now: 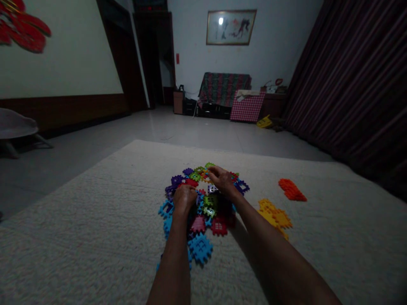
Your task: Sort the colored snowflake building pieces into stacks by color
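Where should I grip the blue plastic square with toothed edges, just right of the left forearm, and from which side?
Probably pinch the blue plastic square by its near-right toothed edge, coming from the right: that edge faces the cream mat, while the left forearm borders its left side and a red toothed plastic piece lies just beyond it.

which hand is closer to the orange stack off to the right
Right. The right hand is over the colourful pile, to the left of the orange stack; the left hand is farther away, toward the pile's left side.

Home: curtain, framed picture
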A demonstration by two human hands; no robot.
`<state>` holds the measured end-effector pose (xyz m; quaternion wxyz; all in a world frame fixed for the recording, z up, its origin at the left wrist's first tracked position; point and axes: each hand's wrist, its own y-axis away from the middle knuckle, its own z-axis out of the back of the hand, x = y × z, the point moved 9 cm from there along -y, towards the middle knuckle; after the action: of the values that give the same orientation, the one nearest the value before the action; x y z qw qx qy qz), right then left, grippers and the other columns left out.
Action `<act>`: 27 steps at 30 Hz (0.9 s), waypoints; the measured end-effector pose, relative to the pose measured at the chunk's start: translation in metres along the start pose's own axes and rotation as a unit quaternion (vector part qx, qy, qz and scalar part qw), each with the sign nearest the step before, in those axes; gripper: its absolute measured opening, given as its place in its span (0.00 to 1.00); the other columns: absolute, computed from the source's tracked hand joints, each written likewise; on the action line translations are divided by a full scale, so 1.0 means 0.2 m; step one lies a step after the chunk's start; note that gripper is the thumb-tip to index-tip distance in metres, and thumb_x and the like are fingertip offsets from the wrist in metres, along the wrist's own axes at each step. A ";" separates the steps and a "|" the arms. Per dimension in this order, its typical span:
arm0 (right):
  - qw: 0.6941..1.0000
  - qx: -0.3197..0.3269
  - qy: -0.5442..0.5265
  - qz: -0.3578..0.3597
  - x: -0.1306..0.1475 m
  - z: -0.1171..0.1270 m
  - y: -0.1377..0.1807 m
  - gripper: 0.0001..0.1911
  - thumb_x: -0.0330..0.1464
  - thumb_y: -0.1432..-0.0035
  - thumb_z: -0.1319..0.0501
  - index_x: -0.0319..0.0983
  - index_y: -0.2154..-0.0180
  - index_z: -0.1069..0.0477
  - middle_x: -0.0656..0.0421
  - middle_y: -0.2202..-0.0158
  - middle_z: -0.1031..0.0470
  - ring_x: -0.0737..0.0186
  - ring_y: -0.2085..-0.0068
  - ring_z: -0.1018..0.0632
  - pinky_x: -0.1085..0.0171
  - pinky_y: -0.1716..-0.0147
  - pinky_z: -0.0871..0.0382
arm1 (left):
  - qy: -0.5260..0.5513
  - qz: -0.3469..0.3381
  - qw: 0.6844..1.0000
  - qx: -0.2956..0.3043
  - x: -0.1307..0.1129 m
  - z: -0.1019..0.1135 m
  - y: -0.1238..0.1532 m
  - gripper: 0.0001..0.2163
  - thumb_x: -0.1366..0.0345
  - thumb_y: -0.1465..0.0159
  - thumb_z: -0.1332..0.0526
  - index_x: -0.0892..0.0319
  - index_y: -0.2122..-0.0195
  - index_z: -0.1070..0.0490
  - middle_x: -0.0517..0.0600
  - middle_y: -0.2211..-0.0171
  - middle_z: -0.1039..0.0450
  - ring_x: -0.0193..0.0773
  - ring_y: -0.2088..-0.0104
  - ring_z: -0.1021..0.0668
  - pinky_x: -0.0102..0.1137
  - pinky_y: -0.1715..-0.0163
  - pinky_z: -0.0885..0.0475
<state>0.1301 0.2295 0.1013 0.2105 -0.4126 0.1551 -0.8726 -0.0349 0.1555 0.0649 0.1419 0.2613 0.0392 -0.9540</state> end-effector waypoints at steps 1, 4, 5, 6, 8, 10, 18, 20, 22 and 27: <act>1.000 -0.003 -0.007 -0.004 -0.03 0.05 0.03 0.14 0.33 0.40 0.43 0.39 0.56 0.22 0.54 0.60 0.18 0.59 0.59 0.20 0.62 0.55 0.27 | -0.002 -0.004 1.000 0.003 -0.01 0.00 0.00 0.18 0.71 0.37 0.44 0.54 0.54 0.16 0.54 0.53 0.17 0.44 0.50 0.18 0.30 0.49 0.28; 0.999 -0.017 0.009 -0.030 -0.14 0.24 0.15 0.15 0.34 0.41 0.45 0.38 0.58 0.21 0.54 0.61 0.18 0.58 0.60 0.20 0.61 0.56 0.27 | -0.013 -0.008 1.000 0.013 -0.02 0.00 0.00 0.17 0.68 0.37 0.45 0.56 0.58 0.15 0.55 0.56 0.16 0.46 0.53 0.17 0.30 0.53 0.27; 0.999 -0.025 0.023 -0.042 -0.19 0.32 0.20 0.16 0.35 0.41 0.45 0.39 0.59 0.21 0.54 0.60 0.18 0.58 0.60 0.20 0.61 0.55 0.27 | -0.015 -0.005 1.000 0.013 -0.02 0.00 -0.01 0.17 0.66 0.37 0.45 0.56 0.59 0.15 0.56 0.57 0.16 0.47 0.54 0.17 0.31 0.55 0.26; 0.997 -0.032 0.042 -0.054 -0.24 0.40 0.26 0.16 0.35 0.41 0.46 0.39 0.59 0.21 0.54 0.59 0.18 0.58 0.59 0.20 0.60 0.54 0.27 | -0.015 0.001 1.000 0.011 -0.02 0.00 -0.01 0.17 0.65 0.37 0.46 0.57 0.60 0.15 0.57 0.58 0.16 0.48 0.55 0.16 0.32 0.56 0.26; 0.990 -0.055 0.092 -0.091 -0.35 0.57 0.39 0.15 0.35 0.43 0.45 0.40 0.61 0.21 0.53 0.60 0.18 0.57 0.59 0.20 0.59 0.54 0.27 | -0.006 0.013 1.000 -0.008 -0.01 0.01 -0.01 0.18 0.63 0.36 0.46 0.58 0.60 0.15 0.58 0.59 0.16 0.50 0.55 0.17 0.33 0.57 0.26; 0.979 -0.083 0.133 -0.132 -0.45 0.72 0.52 0.14 0.34 0.46 0.44 0.40 0.63 0.21 0.53 0.60 0.18 0.55 0.57 0.20 0.57 0.53 0.27 | 0.013 0.018 0.999 -0.038 -0.01 0.04 -0.01 0.18 0.63 0.36 0.47 0.57 0.59 0.15 0.58 0.58 0.16 0.51 0.54 0.17 0.34 0.56 0.26; 0.965 -0.104 0.176 -0.165 -0.55 0.84 0.65 0.19 0.27 0.53 0.44 0.44 0.61 0.20 0.53 0.55 0.19 0.55 0.52 0.19 0.56 0.47 0.27 | 0.056 0.074 0.988 -0.125 0.13 0.09 0.00 0.21 0.69 0.36 0.48 0.59 0.49 0.19 0.56 0.49 0.19 0.46 0.49 0.19 0.31 0.47 0.29; 0.978 -0.071 0.154 -0.122 -0.45 0.71 0.56 0.21 0.27 0.50 0.45 0.42 0.57 0.20 0.52 0.52 0.19 0.56 0.51 0.19 0.57 0.47 0.27 | 0.048 0.082 0.986 -0.138 0.15 0.10 0.00 0.21 0.71 0.36 0.48 0.62 0.48 0.20 0.58 0.48 0.20 0.46 0.47 0.21 0.32 0.44 0.31; 0.987 -0.019 0.136 -0.082 -0.31 0.51 0.46 0.18 0.28 0.45 0.45 0.40 0.57 0.20 0.52 0.54 0.18 0.56 0.52 0.19 0.58 0.47 0.27 | 0.042 0.085 0.983 -0.159 0.16 0.10 0.02 0.21 0.72 0.36 0.48 0.64 0.45 0.22 0.60 0.46 0.22 0.46 0.44 0.23 0.33 0.41 0.34; 0.979 0.119 0.168 -0.013 0.01 -0.02 0.21 0.15 0.30 0.38 0.43 0.41 0.55 0.19 0.53 0.53 0.18 0.57 0.50 0.20 0.62 0.48 0.30 | 0.030 0.140 0.974 -0.173 0.20 0.09 0.07 0.21 0.68 0.35 0.46 0.59 0.42 0.25 0.60 0.41 0.27 0.55 0.40 0.29 0.43 0.42 0.34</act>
<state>0.1361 0.1925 0.0803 0.2178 -0.2345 0.0784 -0.9441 -0.0720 0.1302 0.0604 0.3161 0.2644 0.1713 -0.8949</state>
